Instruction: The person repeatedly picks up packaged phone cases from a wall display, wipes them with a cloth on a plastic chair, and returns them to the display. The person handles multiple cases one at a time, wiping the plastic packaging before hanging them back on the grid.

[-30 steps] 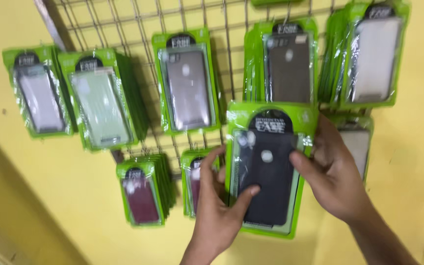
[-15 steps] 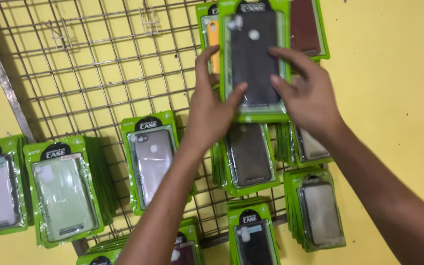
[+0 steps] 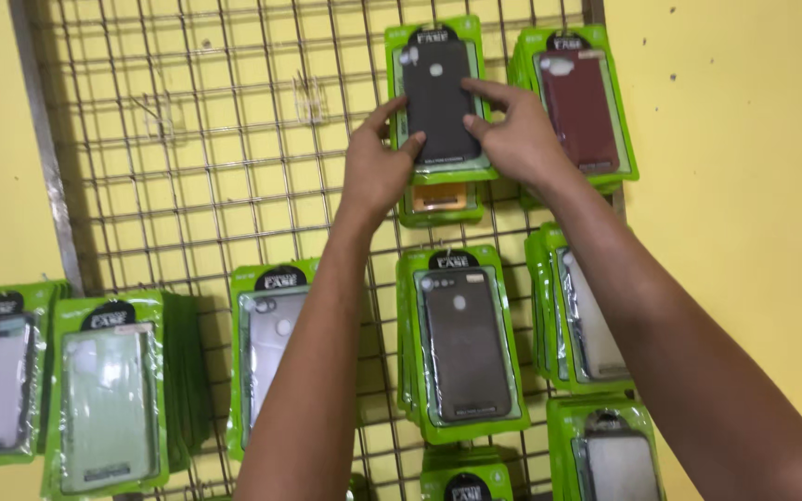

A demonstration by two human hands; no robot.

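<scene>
The fingers (image 3: 408, 141) of the left hand (image 3: 378, 167) are curling against the left edge of a green plastic blister pack holding a black phone case (image 3: 438, 97), with the thumb pressing on its lower front. The fingers of the right hand (image 3: 512, 139) are closing on the same pack from the right — the forefinger is lying across the dark case, the thumb is resting near its lower right corner. Both hands are gripping this pack between them, holding it flat against the upper part of a grey wire grid panel (image 3: 215, 167) that is hanging on a yellow painted wall (image 3: 735, 186).

Just below the held pack, a green pack with an orange phone case (image 3: 440, 199) is peeking out, partly covered. Just beside it on the right, a green pack with a dark red phone case (image 3: 577, 107) is hanging at the grid's edge. Lower down, between the two forearms, a green pack with a dark grey phone case (image 3: 466, 343) is hanging upright. To the left of the left forearm, a green pack with a clear phone case (image 3: 266, 353) is showing — partly hidden by the arm. Further left, a green pack with a pale green phone case (image 3: 109, 408) is fronting a thick stack.
</scene>
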